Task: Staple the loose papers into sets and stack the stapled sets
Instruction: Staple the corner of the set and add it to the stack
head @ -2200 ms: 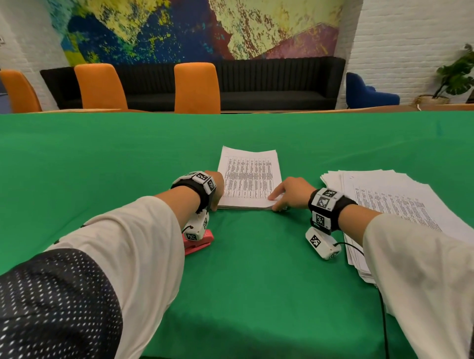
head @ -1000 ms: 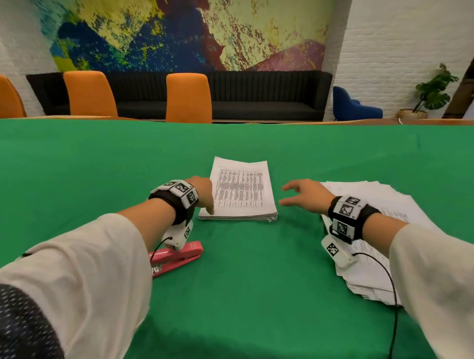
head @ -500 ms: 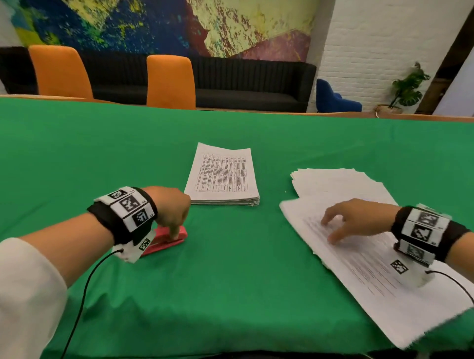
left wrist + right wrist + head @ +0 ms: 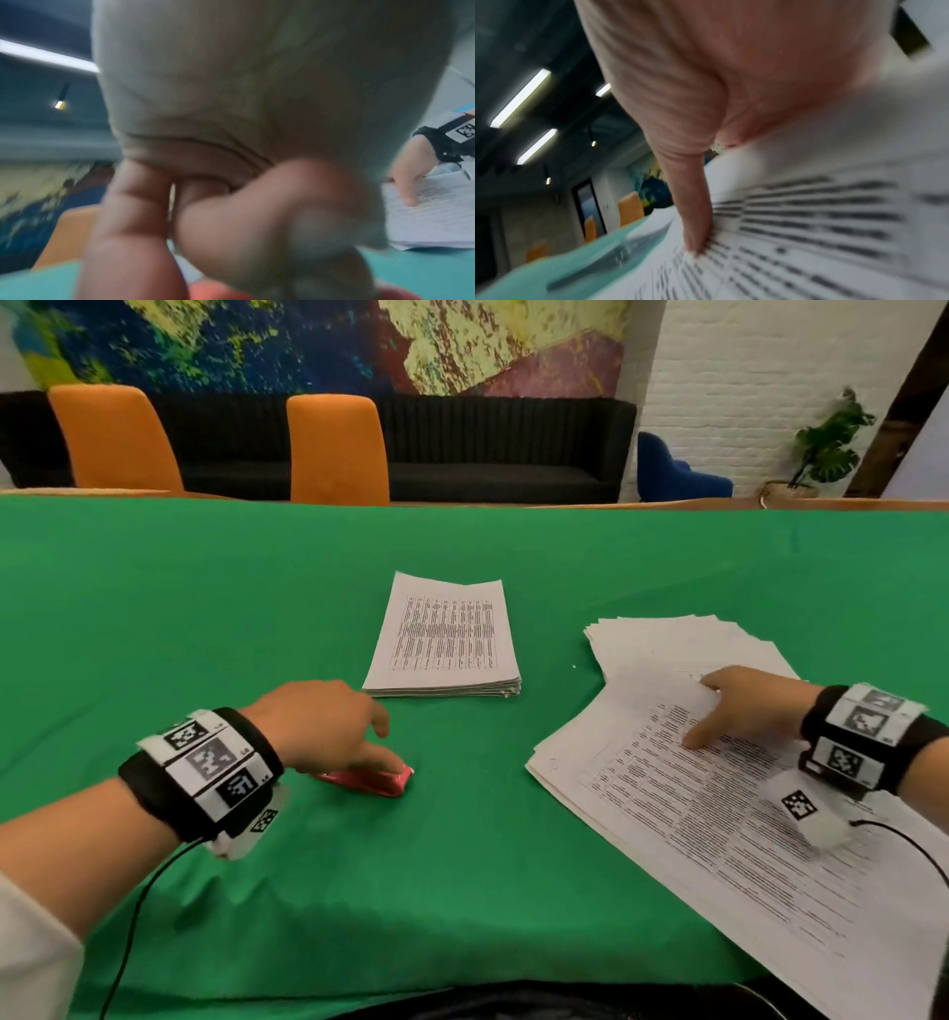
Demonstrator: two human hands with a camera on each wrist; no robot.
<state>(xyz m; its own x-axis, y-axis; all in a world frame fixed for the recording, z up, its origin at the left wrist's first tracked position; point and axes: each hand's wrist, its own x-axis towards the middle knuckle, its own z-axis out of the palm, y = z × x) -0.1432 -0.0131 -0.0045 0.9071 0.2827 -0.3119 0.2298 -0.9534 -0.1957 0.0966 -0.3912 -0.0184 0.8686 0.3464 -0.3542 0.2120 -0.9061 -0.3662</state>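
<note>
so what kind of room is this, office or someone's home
Probably an office lounge or meeting room: a long table under green cloth, orange chairs facing a black sofa, and a big abstract mural on the wall.

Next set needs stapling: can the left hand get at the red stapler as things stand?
Probably yes: the left hand is already on the stapler, with bare cloth around it.

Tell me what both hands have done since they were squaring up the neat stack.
Both let go of the neat stack. The left hand drew back onto the red stapler; its grip is hidden. The right hand swung right and presses its fingers on the loose papers. The neat stack stayed put on the green table.
</note>
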